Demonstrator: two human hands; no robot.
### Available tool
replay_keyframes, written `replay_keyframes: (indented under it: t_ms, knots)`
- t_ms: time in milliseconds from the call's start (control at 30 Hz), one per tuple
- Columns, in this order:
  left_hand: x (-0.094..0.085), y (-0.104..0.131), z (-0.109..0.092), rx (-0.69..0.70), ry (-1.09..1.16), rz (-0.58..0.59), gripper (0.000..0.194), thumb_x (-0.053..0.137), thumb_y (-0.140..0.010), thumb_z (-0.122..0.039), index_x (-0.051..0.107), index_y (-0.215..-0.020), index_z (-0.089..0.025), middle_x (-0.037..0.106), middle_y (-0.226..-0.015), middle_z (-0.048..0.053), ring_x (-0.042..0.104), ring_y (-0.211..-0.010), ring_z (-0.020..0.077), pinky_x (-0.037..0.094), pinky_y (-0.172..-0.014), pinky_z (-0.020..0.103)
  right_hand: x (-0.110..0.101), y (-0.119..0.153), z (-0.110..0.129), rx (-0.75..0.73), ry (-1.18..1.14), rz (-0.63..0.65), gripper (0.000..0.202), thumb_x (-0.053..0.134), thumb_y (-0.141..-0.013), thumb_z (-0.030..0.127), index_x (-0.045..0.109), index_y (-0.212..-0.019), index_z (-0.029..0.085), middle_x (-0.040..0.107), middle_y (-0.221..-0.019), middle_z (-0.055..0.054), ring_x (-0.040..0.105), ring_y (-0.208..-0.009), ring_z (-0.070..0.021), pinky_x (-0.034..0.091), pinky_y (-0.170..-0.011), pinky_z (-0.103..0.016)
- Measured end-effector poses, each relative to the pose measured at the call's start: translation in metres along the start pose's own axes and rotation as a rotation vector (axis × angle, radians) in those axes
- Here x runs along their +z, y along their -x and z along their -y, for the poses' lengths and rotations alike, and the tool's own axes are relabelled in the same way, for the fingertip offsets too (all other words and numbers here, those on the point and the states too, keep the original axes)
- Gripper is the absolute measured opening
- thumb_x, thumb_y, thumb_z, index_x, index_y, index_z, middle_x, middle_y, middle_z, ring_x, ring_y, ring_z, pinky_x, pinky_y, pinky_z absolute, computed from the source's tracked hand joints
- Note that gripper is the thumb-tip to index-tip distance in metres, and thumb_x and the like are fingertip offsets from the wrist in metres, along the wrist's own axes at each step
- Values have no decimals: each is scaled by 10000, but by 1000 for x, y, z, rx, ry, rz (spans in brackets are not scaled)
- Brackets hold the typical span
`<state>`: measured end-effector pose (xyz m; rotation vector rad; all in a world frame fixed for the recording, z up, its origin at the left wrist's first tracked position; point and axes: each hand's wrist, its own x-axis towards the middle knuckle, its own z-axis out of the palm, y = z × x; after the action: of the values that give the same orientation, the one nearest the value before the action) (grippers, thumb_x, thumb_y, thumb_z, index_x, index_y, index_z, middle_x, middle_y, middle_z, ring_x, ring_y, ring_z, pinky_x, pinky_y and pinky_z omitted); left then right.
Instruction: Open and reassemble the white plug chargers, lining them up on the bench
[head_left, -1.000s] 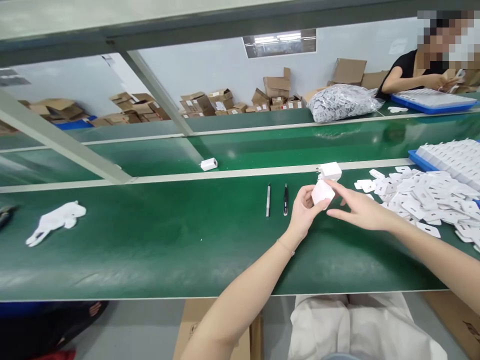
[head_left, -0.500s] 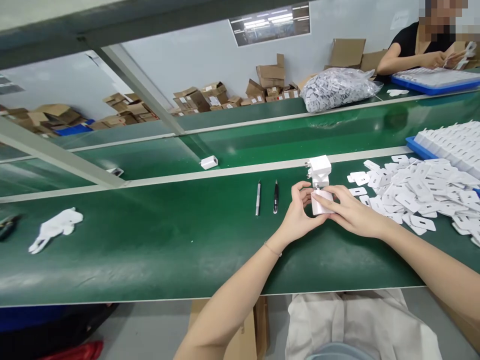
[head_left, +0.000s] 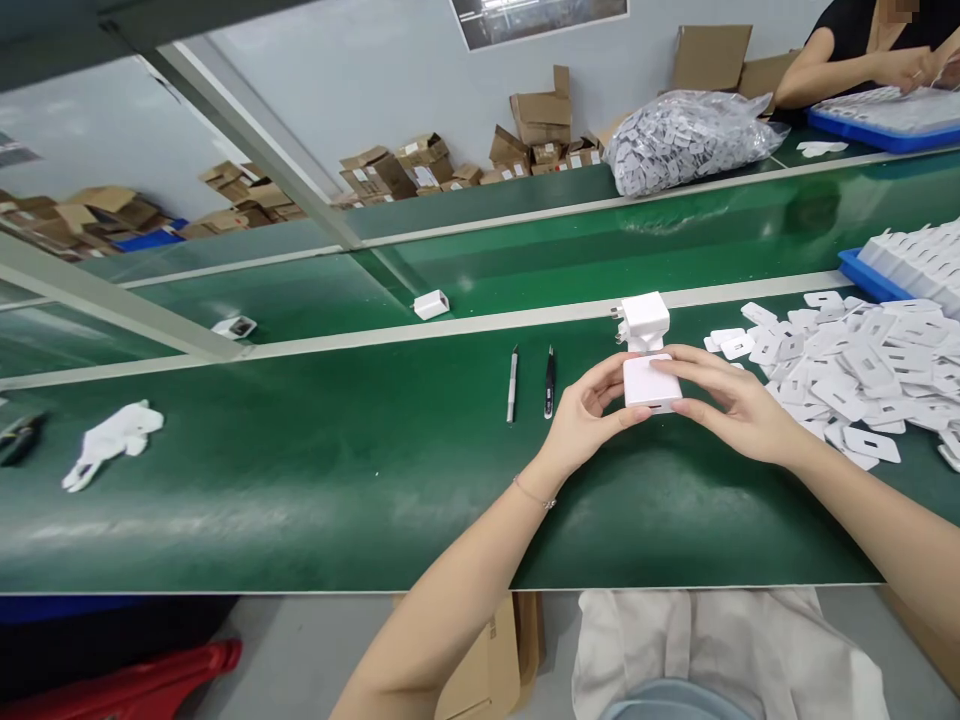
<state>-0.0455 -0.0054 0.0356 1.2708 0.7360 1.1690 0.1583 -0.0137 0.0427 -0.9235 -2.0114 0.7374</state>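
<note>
A white charger [head_left: 649,383] with a small slot in its near face is held just above the green bench [head_left: 315,480]. My left hand [head_left: 589,410] grips its left side, thumb at the near edge. The fingers of my right hand [head_left: 739,400] close on its right side. Right behind it stand white plug chargers [head_left: 648,315], their prongs pointing left. Left of my hands lie a silver pen-shaped tool [head_left: 512,385] and black tweezers [head_left: 550,382]. To the right spreads a heap of flat white plates with slots [head_left: 862,370].
A blue tray [head_left: 874,278] with white parts stands at the right. White gloves [head_left: 112,443] and dark-handled pliers [head_left: 21,438] lie far left. A single white charger [head_left: 431,304] rests beyond the rail. Across the line, a co-worker [head_left: 862,65] sits near a bulging plastic bag [head_left: 690,142].
The charger has tilted so that its broad top and slotted near face show. My right fingers have moved from across it to its right side. The camera view has shifted slightly.
</note>
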Motion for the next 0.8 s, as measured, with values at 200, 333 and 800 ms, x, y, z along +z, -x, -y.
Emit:
replay_keyframes:
  t_ms: [200, 333, 800]
  knots:
    - [7, 7, -5, 60, 63, -64, 487, 840, -650, -279, 682, -1107, -219, 652, -1163, 75, 600, -1104, 248, 485, -953, 324, 12, 1, 10, -22, -78, -92, 444, 495, -945, 403, 513, -1377, 303, 500, -1413, -55, 436, -1338, -241, 486, -1022, -398]
    - [12, 10, -5, 72, 90, -93, 489, 850, -636, -284, 695, -1094, -209, 635, -1177, 73, 593, -1117, 274, 469, -983, 345, 21, 1, 14, -94, 23, -168, 390, 414, -975, 385, 573, -1319, 294, 519, -1374, -58, 474, -1289, -238, 450, -1047, -407]
    - [16, 15, -14, 76, 122, -141, 507, 865, -610, -332, 695, -1066, -188, 616, -1145, 73, 518, -1219, 341, 443, -1030, 401, 29, -4, 30, -21, 26, -224, 348, 383, -956, 495, 676, -1022, 319, 568, -1281, -50, 522, -1184, -288, 481, -947, -522]
